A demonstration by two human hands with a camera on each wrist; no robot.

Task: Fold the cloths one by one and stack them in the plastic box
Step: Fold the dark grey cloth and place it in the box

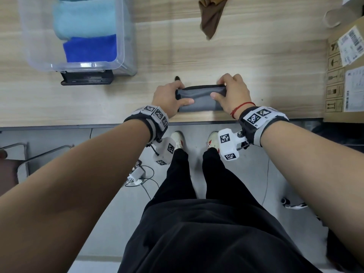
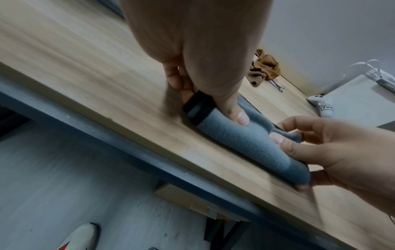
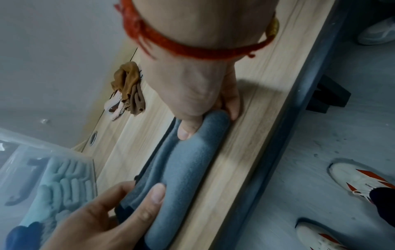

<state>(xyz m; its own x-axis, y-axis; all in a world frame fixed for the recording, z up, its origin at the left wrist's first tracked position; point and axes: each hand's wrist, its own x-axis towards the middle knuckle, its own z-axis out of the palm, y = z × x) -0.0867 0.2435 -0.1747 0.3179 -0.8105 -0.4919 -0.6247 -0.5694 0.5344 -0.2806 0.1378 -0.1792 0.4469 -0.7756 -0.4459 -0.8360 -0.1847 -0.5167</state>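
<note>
A grey cloth [image 1: 201, 99] with a dark edge lies folded into a narrow strip near the table's front edge. My left hand [image 1: 173, 96] grips its left end, thumb on top and fingers curled behind. My right hand [image 1: 228, 93] grips the right end the same way. The wrist views show the grey cloth [image 2: 241, 140] [image 3: 183, 169] as a thick rolled fold pinched at both ends, thumbs pressing its top. The clear plastic box [image 1: 122, 56] stands at the far left and holds folded light blue cloths [image 1: 84, 18] and a dark blue cloth [image 1: 90, 48]. A brown cloth [image 1: 210, 16] lies crumpled at the table's far side.
A black device [image 1: 86, 77] sits against the box's near side. Cardboard boxes [image 1: 344, 75] line the table's right end. The table's front edge [image 1: 78, 126] runs just below my wrists; floor, cables and my shoes are beneath.
</note>
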